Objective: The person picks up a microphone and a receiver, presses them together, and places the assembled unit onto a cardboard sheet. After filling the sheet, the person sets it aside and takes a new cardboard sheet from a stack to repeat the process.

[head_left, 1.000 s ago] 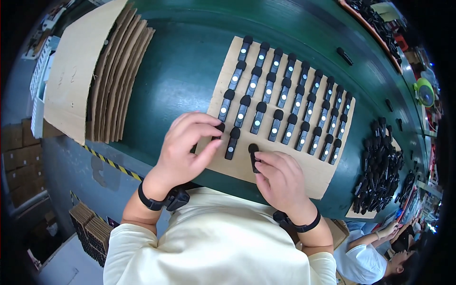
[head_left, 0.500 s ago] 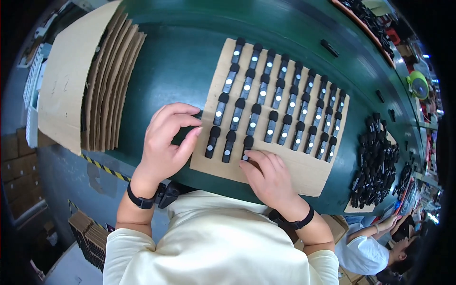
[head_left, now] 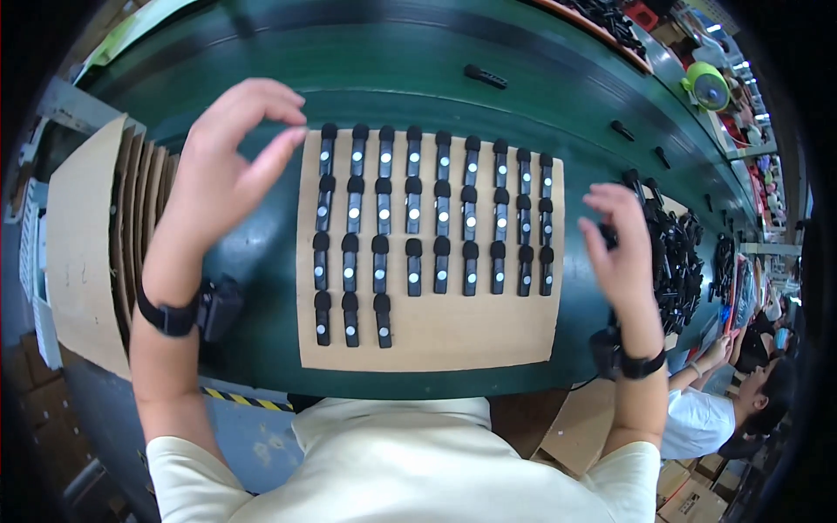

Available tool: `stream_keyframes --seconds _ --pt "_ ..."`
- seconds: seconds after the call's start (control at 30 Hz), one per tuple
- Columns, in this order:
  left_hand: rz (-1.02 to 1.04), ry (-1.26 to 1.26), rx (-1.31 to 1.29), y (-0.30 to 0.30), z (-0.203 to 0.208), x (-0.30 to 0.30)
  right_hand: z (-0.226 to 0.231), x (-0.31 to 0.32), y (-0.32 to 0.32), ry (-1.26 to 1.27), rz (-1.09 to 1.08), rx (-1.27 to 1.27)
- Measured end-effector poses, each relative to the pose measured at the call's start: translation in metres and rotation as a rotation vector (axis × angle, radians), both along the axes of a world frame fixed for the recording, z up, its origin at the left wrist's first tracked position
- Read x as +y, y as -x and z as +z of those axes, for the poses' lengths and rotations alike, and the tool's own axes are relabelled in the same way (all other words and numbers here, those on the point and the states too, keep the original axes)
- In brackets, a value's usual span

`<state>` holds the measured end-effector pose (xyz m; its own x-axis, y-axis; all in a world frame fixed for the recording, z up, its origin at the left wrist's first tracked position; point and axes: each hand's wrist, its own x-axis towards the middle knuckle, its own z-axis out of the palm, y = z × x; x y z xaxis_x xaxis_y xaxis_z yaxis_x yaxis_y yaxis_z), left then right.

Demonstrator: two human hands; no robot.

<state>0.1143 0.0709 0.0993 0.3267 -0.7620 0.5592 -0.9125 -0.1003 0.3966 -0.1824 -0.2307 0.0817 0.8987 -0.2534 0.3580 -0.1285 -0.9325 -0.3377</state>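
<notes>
Rows of small black clip-style microphones (head_left: 442, 209) with foam tops and pale round dots lie on a flat cardboard sheet (head_left: 471, 336). The lowest row holds three, at its left end. My left hand (head_left: 222, 170) hovers by the sheet's far left corner, thumb and fingers apart, with nothing in it. To the right of the sheet is my right hand (head_left: 626, 253), beside a heap of loose black microphones (head_left: 676, 270). Its thumb and fingers are spread. Something dark shows in the gap between them; whether it touches the hand is unclear.
Upright cardboard sheets (head_left: 83, 253) stand at the left. A single microphone (head_left: 486, 77) lies farther back on the green table (head_left: 392, 105), and a few others lie toward the right. A green fan (head_left: 706, 85) is at the far right; a person in white (head_left: 697, 423) sits below.
My right hand has let go of the lowest row's third microphone and moved right to the heap. My left hand has lifted away toward the sheet's far left corner. The view has turned.
</notes>
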Motion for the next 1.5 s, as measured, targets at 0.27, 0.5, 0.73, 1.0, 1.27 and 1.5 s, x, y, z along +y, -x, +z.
stream_keyframes --seconds 0.27,0.5,0.73,1.0,1.27,1.5 --pt "-0.124 -0.146 0.075 -0.091 -0.021 -0.105 -0.018 -0.160 -0.033 0.215 -0.303 0.253" --pt "-0.229 -0.368 0.216 -0.117 -0.049 -0.181 -0.038 -0.210 -0.080 0.262 -0.607 0.515" --pt "-0.266 -0.504 0.189 -0.100 -0.059 -0.220 -0.043 -0.221 -0.087 0.206 -0.602 0.637" --pt "-0.222 -0.582 0.059 -0.110 -0.065 -0.221 -0.038 -0.196 -0.100 0.106 -0.425 0.419" --pt "-0.152 -0.363 0.581 -0.104 -0.044 -0.184 0.008 -0.090 -0.071 -0.444 -0.183 0.019" --pt "-0.223 0.069 0.996 -0.022 -0.018 -0.089 0.017 0.019 -0.004 -1.201 0.085 -0.303"
